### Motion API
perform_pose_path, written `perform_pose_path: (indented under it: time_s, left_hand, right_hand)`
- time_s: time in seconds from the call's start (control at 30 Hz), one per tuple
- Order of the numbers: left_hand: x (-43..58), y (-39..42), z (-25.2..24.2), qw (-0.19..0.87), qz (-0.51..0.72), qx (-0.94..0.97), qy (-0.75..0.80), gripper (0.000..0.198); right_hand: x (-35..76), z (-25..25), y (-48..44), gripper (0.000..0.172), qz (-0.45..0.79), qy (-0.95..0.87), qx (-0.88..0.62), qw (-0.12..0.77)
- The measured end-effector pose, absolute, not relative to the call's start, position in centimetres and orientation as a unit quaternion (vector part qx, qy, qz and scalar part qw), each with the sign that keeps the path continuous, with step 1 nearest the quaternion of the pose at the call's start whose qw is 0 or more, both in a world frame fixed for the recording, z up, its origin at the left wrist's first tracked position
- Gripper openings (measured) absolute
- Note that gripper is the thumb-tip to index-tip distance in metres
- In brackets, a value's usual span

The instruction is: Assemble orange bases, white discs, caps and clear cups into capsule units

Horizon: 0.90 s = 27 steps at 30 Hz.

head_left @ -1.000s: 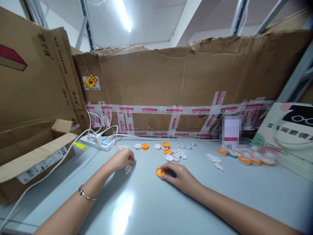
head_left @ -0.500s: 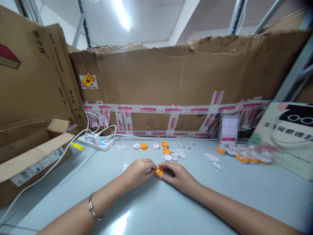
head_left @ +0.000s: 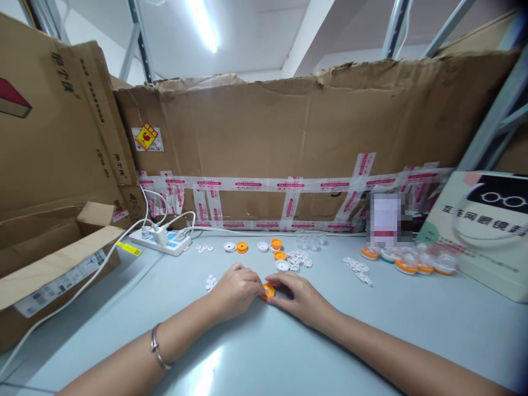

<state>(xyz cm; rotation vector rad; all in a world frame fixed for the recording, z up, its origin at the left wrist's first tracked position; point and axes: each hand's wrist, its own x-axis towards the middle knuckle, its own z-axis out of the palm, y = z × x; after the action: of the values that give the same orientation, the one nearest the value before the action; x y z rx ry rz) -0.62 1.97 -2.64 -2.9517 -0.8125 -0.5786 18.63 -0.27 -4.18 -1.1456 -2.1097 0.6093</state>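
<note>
My right hand (head_left: 303,297) grips a round orange plastic piece (head_left: 270,291) by its right rim, between thumb and forefinger. The piece sits at the front middle of the table, and something small and pale shows in its hollow. My left hand (head_left: 239,289) is closed, its fingertips pressed together against the left part of the same piece. Whatever those fingertips may hold is hidden. Just left of that hand lies a small heap of white discs (head_left: 210,283). Behind the hands are white openwork pieces (head_left: 300,259), a white round cap (head_left: 282,265) and an orange cap (head_left: 280,256).
More white discs (head_left: 204,248) and orange caps (head_left: 241,247) lie farther back, beside clear plastic domes (head_left: 311,240). Domed pieces (head_left: 424,261) cluster at right before a printed box (head_left: 487,231). A power strip (head_left: 160,240) and open carton (head_left: 61,264) stand left; cardboard (head_left: 256,132) walls the back.
My left fingers have shifted from the orange piece's left edge to over its hollow, and that hand has curled more. My right hand keeps its grip. The view has moved slightly.
</note>
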Motion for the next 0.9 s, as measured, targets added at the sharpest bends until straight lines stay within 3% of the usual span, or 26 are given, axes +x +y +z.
perform_pose_path:
  time_s: [0.17, 0.27, 0.43, 0.63, 0.9]
  left_hand:
    - [-0.6, 1.6, -2.7, 0.034, -0.175, -0.954, -0.240, 0.024]
    - [-0.6, 1.5, -2.4, -0.008, -0.192, -0.951, -0.240, 0.024]
    - [-2.6, 2.6, 0.0, -0.059, -0.235, -0.906, -0.347, 0.019]
    - [-7.0, 3.7, 2.7, -0.119, -0.057, -0.870, -0.476, 0.018]
    - [-7.3, 3.6, 2.1, -0.192, -0.001, -0.846, -0.497, 0.022]
  right_hand:
    - [18.7, -4.4, -0.3, 0.025, 0.230, -0.804, -0.432, 0.338]
    - [18.7, -4.4, -0.2, 0.026, 0.231, -0.804, -0.433, 0.336]
    - [18.7, -4.3, -0.2, 0.028, 0.239, -0.801, -0.437, 0.333]
    - [18.8, -4.2, -0.1, 0.034, 0.254, -0.809, -0.422, 0.322]
    - [19.0, -4.2, -0.1, 0.047, 0.275, -0.805, -0.422, 0.314]
